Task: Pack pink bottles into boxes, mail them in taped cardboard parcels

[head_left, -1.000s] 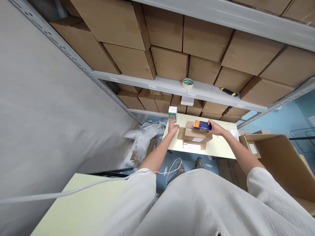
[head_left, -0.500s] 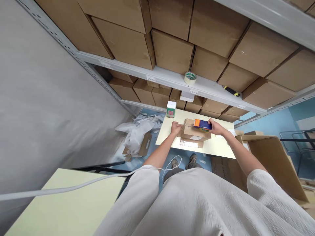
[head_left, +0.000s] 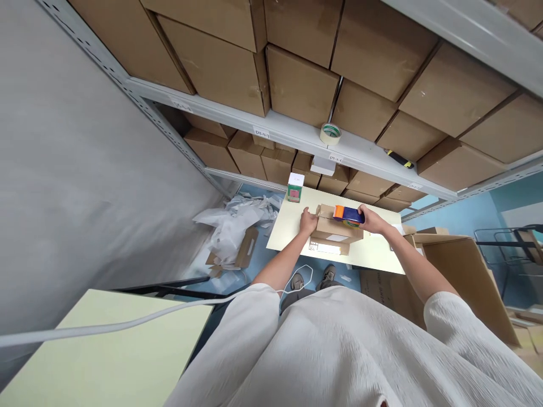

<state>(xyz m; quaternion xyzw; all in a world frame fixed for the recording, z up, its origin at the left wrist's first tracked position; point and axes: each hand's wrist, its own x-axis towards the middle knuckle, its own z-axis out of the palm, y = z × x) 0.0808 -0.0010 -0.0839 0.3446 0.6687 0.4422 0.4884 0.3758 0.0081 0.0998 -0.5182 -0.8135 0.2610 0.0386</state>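
A small cardboard box [head_left: 338,230] with a white label on its near side rests on the pale table [head_left: 282,229]. My right hand [head_left: 370,219] grips a blue and orange tape dispenser [head_left: 348,215] over the top of this box. At the box's left end is my left hand [head_left: 309,220], its fingers apart and touching or very near the cardboard. A flat piece of cardboard with a white label [head_left: 328,247] lies at the near side of the box. Toward the table's back left corner stands a green and white carton [head_left: 295,187].
Shelves [head_left: 288,133] of cardboard boxes rise behind the table, holding a tape roll [head_left: 330,134] and a yellow-black cutter [head_left: 399,159]. Crumpled white wrapping [head_left: 231,226] lies on the floor at left. A large open box [head_left: 466,277] stands at right. A white cable [head_left: 127,323] crosses at left.
My left hand has shifted slightly right along the box's left end, and its fingers have spread. The tape dispenser stays in my right hand over the box. The camera view has shifted a little.
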